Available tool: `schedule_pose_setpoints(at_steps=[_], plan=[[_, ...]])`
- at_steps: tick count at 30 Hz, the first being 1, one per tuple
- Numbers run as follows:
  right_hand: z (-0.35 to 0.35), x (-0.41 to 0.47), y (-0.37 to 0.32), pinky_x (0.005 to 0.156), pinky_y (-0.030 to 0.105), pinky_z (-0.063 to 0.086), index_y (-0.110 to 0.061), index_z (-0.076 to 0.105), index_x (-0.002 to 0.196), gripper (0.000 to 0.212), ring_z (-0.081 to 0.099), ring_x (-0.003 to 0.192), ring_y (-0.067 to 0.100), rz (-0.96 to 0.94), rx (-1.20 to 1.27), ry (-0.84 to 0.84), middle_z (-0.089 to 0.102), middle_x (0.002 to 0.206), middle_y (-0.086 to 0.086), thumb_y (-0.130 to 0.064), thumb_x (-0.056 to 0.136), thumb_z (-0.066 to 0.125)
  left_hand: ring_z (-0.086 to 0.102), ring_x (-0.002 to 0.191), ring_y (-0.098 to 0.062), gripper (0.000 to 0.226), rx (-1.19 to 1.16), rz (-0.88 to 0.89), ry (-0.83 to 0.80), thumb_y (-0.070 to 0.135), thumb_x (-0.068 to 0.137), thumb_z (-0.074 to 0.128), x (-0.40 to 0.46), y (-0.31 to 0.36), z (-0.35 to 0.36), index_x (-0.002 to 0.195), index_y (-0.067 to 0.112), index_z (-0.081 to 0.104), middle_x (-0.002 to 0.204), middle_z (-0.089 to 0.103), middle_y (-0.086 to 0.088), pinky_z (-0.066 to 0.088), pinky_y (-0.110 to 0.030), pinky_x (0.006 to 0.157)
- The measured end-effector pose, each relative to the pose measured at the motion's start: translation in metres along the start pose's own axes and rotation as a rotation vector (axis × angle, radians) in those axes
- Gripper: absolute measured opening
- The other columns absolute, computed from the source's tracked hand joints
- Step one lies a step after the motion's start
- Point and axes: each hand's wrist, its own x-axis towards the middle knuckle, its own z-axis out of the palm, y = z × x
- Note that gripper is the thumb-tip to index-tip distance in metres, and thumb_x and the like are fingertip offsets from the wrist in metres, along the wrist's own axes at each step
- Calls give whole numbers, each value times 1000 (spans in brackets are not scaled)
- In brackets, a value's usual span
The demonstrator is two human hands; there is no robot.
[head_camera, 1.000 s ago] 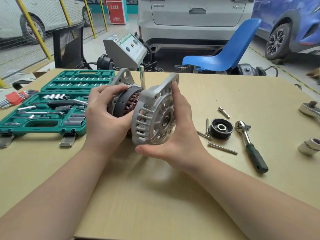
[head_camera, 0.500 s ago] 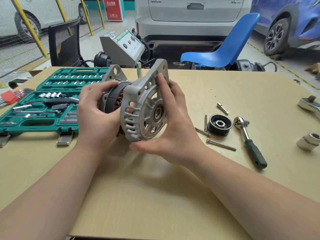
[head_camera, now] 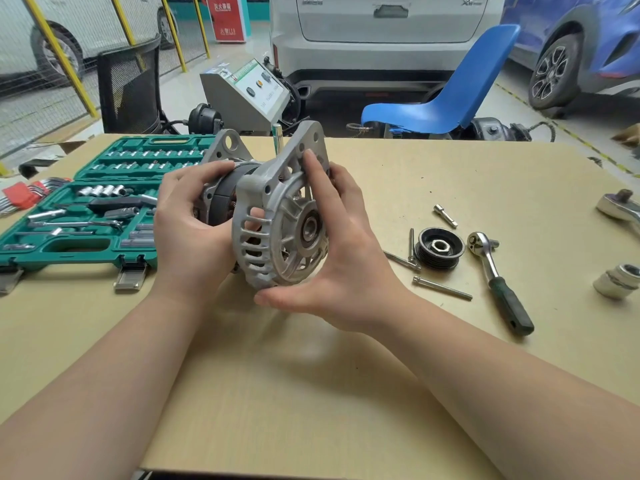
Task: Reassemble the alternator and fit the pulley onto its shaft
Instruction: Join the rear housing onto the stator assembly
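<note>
Grey cast-aluminium alternator (head_camera: 277,216) held up above the tan cardboard-covered table (head_camera: 311,393), centre of view, shaft end facing right and near. Left hand (head_camera: 188,223) grips the rear housing, fingers curled over the top, thumb tucked at the slotted front cover. Right hand (head_camera: 341,247) cups the front cover: fingers spread up along its face and ear, thumb stretched flat under the bottom rim.

Right of the alternator, on the table: one black ribbed pulley (head_camera: 440,248) lying flat, a nut sitting in its bore. Three long thin steel bolts around it: two (head_camera: 407,251) just left of the pulley, crossing at their near ends, one (head_camera: 442,288) nearer. One short silver bolt (head_camera: 445,215) farther back. One chrome ratchet wrench with dark green handle (head_camera: 498,278) just right of the pulley, handle pointing near. One large chrome socket (head_camera: 618,281) at far right. One more chrome tool head (head_camera: 620,209) cut off by the right edge.

Left: open green plastic socket set case (head_camera: 86,209) with sockets, bits and a ratchet, partly hidden behind the left hand. One red holder of hex keys (head_camera: 20,197) beyond its left end.

Behind the table, garage floor: blue plastic chair (head_camera: 450,95), grey test machine with slanted panel (head_camera: 249,91), black mesh chair back (head_camera: 130,88), silver car rear (head_camera: 381,32), blue car (head_camera: 571,46), yellow-posted wire fence (head_camera: 62,57).
</note>
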Motion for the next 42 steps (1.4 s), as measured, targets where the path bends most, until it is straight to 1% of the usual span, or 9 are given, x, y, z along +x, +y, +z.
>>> schedule_pose_setpoints(at_steps=[8,17,22,25,27,29,31,37,42], plan=[[-3,5,-2,125,49,30,-54,4,161,142,18,158,25,24,-67,11,10,168,5,-61,50,93,61,111,4,53,-3,7,-23,42,74,83,-1,0,0,125,34,73,127,62,-5,47,-8,91],[-5,5,1,126,48,29,-54,7,161,142,13,159,21,21,-49,1,7,169,1,-56,51,96,62,115,1,48,-20,18,-17,40,77,83,0,-3,1,123,33,73,128,64,-8,48,-12,96],[-5,4,0,125,48,31,-54,7,161,142,18,159,23,30,-29,-11,8,169,4,-58,50,96,64,117,-6,46,-48,52,-18,39,77,84,3,-9,1,121,45,71,125,64,-2,49,-18,100],[-3,2,1,125,49,32,-56,7,160,142,21,157,25,30,-16,-24,11,168,4,-61,49,94,66,120,-12,45,-77,44,-9,39,78,86,3,-13,0,119,50,72,125,64,5,53,-26,103],[0,0,4,125,49,32,-59,6,159,141,21,157,26,37,-24,-47,10,168,3,-62,49,93,67,122,-16,44,-105,8,17,39,78,88,5,-16,-1,118,51,74,126,65,7,55,-38,108],[2,0,7,125,49,31,-58,6,159,141,21,157,25,62,-23,-59,9,168,2,-61,49,93,69,122,-22,45,-131,-42,37,39,76,89,7,-19,-4,116,51,75,130,68,4,56,-51,107],[3,2,9,126,47,31,-55,6,160,141,20,158,24,87,-6,-50,10,168,2,-60,50,95,71,119,-25,46,-140,-77,43,41,74,90,9,-21,-6,117,49,76,131,69,0,57,-55,105],[3,5,6,124,46,35,-51,10,161,141,26,155,23,43,47,40,17,165,7,-54,50,98,68,123,-23,48,-108,-43,10,42,76,92,7,-22,-4,121,46,75,132,68,2,56,-54,106],[2,4,1,124,48,34,-54,10,160,139,25,156,26,28,12,55,15,166,6,-61,50,94,67,124,-20,46,-87,21,-9,38,79,89,6,-22,-1,123,47,74,130,68,-2,56,-47,107]])
